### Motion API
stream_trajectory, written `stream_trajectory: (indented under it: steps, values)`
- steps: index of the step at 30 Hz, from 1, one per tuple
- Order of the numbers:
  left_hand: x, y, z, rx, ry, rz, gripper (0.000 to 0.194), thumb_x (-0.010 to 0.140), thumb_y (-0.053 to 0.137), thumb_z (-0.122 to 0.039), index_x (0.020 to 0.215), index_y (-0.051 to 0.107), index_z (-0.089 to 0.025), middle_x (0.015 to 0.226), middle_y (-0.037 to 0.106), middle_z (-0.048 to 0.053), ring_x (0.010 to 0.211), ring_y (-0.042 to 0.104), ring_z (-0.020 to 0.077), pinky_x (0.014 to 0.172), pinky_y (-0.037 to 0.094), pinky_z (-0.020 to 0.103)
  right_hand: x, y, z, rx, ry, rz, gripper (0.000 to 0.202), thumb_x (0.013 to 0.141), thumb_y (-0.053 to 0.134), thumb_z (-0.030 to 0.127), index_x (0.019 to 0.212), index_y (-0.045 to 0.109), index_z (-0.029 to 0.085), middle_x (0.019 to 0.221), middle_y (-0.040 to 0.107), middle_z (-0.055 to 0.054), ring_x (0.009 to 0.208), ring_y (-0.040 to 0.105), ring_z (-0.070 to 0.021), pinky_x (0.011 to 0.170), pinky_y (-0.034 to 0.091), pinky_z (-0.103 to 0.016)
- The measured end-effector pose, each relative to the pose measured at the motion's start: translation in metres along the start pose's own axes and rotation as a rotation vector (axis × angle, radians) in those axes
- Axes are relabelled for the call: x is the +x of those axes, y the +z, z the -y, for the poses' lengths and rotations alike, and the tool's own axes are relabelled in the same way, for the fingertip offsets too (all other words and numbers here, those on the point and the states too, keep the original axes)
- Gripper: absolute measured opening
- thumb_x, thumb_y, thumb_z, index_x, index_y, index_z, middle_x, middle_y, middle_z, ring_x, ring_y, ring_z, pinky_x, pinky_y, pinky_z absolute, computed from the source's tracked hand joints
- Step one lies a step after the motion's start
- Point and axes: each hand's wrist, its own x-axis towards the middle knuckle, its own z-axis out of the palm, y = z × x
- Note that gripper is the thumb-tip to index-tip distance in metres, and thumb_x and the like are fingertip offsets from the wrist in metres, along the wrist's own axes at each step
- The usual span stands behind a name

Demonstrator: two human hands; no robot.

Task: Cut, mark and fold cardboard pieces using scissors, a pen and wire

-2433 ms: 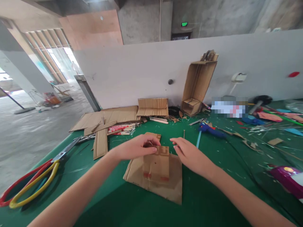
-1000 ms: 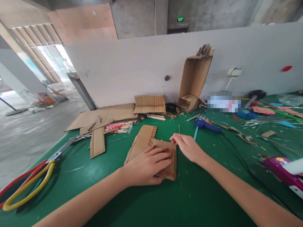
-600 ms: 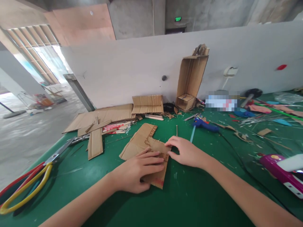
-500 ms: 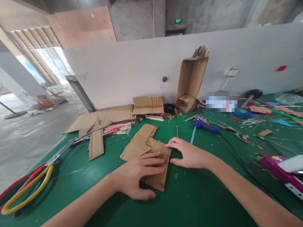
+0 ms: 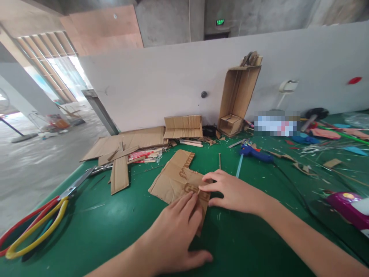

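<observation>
A flat, irregular piece of brown cardboard (image 5: 173,175) with printed marks lies on the green tabletop in front of me. My left hand (image 5: 180,227) rests over its near part, fingers stretched forward and thumb apart to the right. At the right edge of the cardboard, my right hand (image 5: 227,190) touches it with the fingertips, thumb and index finger apart. The near corner of the piece is mostly covered by my left hand.
Large scissors (image 5: 62,204) with red and yellow handles lie at left. Cardboard strips (image 5: 119,175) sit behind them. A blue glue gun (image 5: 255,153) lies at right, its cable (image 5: 296,200) running nearer. A tall cardboard box (image 5: 239,96) stands against the white partition (image 5: 150,84).
My left hand has moved nearer to me and its fingers have drawn closer together, uncovering more printing. My right hand has shifted slightly left onto the cardboard's edge. The view has shifted a little.
</observation>
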Motion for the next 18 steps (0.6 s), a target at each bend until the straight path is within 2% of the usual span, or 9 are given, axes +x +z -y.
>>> stream_trajectory:
  steps: [2,5,8,10,14,18]
  values:
    - [0.003,0.011,-0.010,0.066,-0.060,-0.021,0.070,0.081,0.045,-0.060,0.130,0.045,-0.009,0.140,0.042,0.022,0.130,0.036,0.0355,0.103,0.037,0.049,0.000,0.000,0.000,-0.008,-0.002,0.000,0.039,0.080,0.064,0.036,0.119,0.063,0.032,0.124,0.056,-0.003,0.110,0.046,-0.0243,0.096,0.040,-0.042]
    - [0.011,0.019,-0.019,0.156,-0.107,-0.040,0.058,0.085,0.042,-0.050,0.125,0.049,-0.007,0.134,0.047,0.024,0.125,0.042,0.0369,0.102,0.038,0.050,0.000,0.000,-0.001,0.005,0.009,0.000,0.038,0.081,0.063,0.039,0.119,0.062,0.032,0.125,0.055,-0.003,0.110,0.046,-0.0239,0.096,0.039,-0.041]
    - [0.018,0.017,-0.022,0.218,-0.116,-0.031,0.048,0.084,0.042,-0.033,0.124,0.050,-0.006,0.124,0.054,0.022,0.118,0.048,0.0358,0.100,0.040,0.050,0.001,0.003,-0.004,0.036,0.022,-0.007,0.039,0.081,0.062,0.042,0.119,0.062,0.033,0.125,0.054,-0.002,0.110,0.045,-0.0234,0.096,0.039,-0.040]
    - [0.020,0.014,-0.022,0.229,-0.113,-0.029,0.051,0.081,0.043,-0.027,0.127,0.046,-0.005,0.123,0.054,0.021,0.115,0.049,0.0349,0.098,0.042,0.049,0.003,0.005,-0.008,0.043,0.033,-0.013,0.038,0.080,0.063,0.042,0.118,0.063,0.034,0.123,0.055,-0.002,0.107,0.046,-0.0232,0.095,0.040,-0.040]
    - [0.019,0.012,-0.019,0.222,-0.104,-0.069,0.055,0.080,0.043,-0.024,0.133,0.041,-0.006,0.128,0.050,0.020,0.118,0.046,0.0341,0.102,0.039,0.048,0.007,0.009,-0.013,0.029,0.021,-0.027,0.035,0.078,0.065,0.043,0.112,0.066,0.035,0.117,0.057,-0.002,0.099,0.047,-0.0227,0.090,0.041,-0.040]
    - [0.018,0.012,-0.016,0.201,-0.124,-0.096,0.046,0.083,0.041,-0.022,0.126,0.048,-0.011,0.121,0.055,0.016,0.113,0.050,0.0301,0.096,0.046,0.043,0.009,0.010,-0.016,0.026,-0.004,-0.030,0.032,0.078,0.064,0.048,0.107,0.069,0.035,0.114,0.058,-0.003,0.096,0.047,-0.0226,0.087,0.041,-0.040]
